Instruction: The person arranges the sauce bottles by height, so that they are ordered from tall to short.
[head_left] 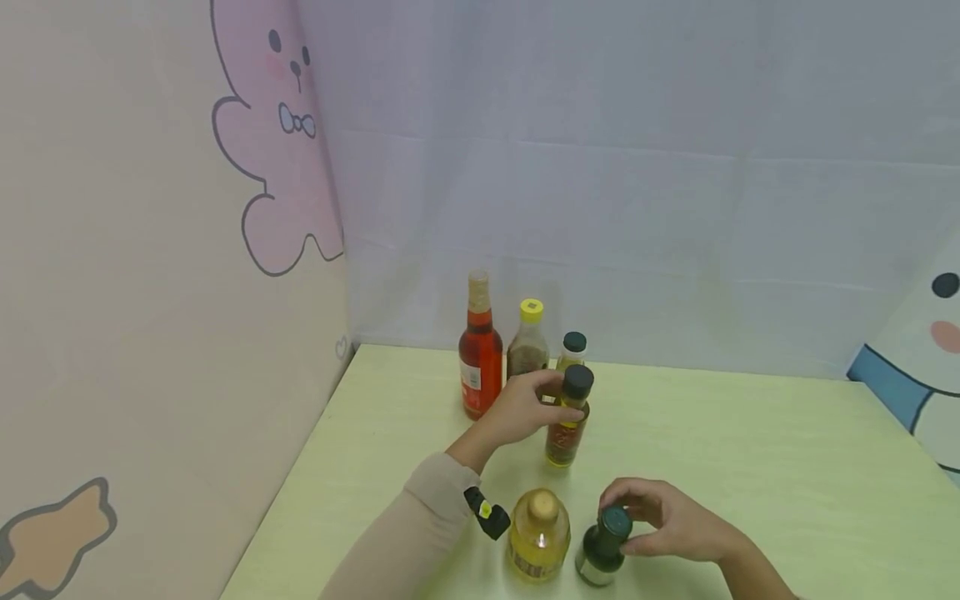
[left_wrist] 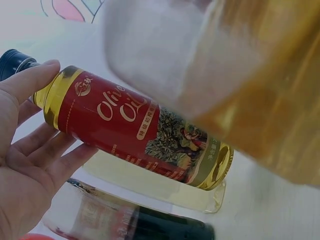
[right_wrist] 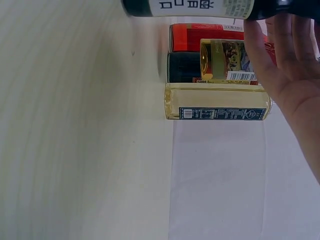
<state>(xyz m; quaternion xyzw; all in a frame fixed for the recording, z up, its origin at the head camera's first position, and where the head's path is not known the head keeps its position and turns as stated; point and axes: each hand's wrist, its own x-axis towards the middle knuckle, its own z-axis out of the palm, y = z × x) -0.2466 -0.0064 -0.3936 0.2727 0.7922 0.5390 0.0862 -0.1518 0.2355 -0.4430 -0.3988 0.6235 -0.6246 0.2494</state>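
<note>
- Head view, starting at the left: a tall red glass bottle with a tan wrapped neck [head_left: 480, 358] stands near the back edge of the pale green table [head_left: 750, 467], with a brownish bottle under a yellow cap [head_left: 528, 346] just beside it and a small black-capped bottle [head_left: 572, 348] to the right of that.
- My left hand [head_left: 521, 410] is out in front of that row, fingers curled against the neck and shoulder of the olive oil bottle with the red label and black cap [head_left: 567, 417], which stands upright a little forward of the back row. In the left wrist view my palm sits open beside it, with the fingertips [left_wrist: 35, 80] on the glass by the cap, so the grip looks light, more a steadying touch than a full clasp.
- Nearer the front edge stands a squat clear bottle of yellow oil with a tan cap [head_left: 537, 537], untouched between my two arms.
- Just to its right my right hand [head_left: 675, 521] curls over the top of the dark green glass bottle with a teal cap [head_left: 603, 546], holding it upright on the table.
- I judge I am mid-arrangement, one bottle in each hand; the next move calls for a firmer hold on the olive oil, and care not to knock the yellow bottle.
</note>
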